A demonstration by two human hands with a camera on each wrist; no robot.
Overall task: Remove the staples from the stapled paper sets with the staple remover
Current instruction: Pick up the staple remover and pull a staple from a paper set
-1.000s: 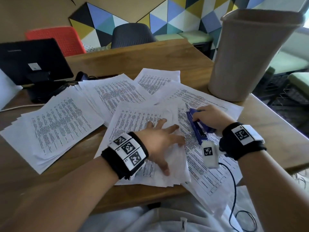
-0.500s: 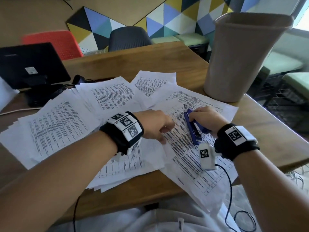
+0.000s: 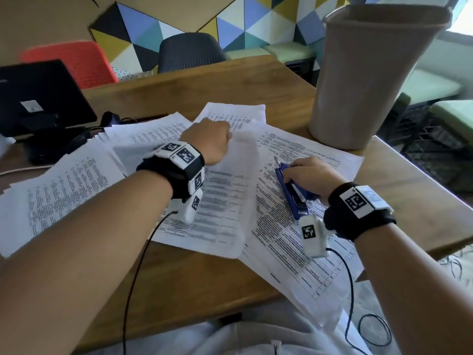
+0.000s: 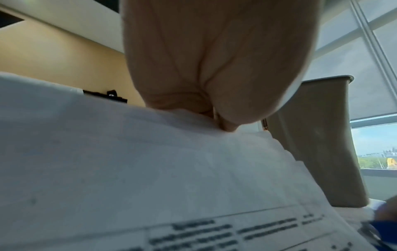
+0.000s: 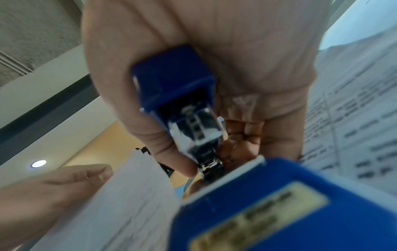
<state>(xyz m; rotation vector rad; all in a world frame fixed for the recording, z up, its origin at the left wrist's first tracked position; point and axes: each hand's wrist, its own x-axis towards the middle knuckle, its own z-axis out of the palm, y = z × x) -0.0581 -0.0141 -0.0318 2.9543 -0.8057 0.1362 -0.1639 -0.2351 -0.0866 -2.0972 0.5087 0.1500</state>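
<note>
On the wooden table (image 3: 230, 83), among overlapping printed sheets, the left hand (image 3: 207, 142) pinches the far edge of a paper set (image 3: 220, 201); the left wrist view shows its curled fingers (image 4: 227, 125) nipping the top of the sheets, which look lifted and blurred. Just to the right, the right hand (image 3: 309, 175) rests on another printed sheet (image 3: 302, 247) with its fingers (image 5: 180, 163) wrapped around the blue staple remover (image 3: 291, 190), whose metal tip points away from the person toward the far edge of the paper. A tall beige bin (image 3: 368, 78) stands at the far right of the table, near both hands.

The step in hand seems to be bringing a set over to the tool. To do it well, the pinched corner should be laid flat and held down close beside the staple, so the sheets cannot ride up. I cannot make out any staple, so its place should be found first. The tip should then slide under the staple's crown at a low angle, with a gentle squeeze or lift instead of a yank, since thin paper is likely to tear at the holes.
</note>
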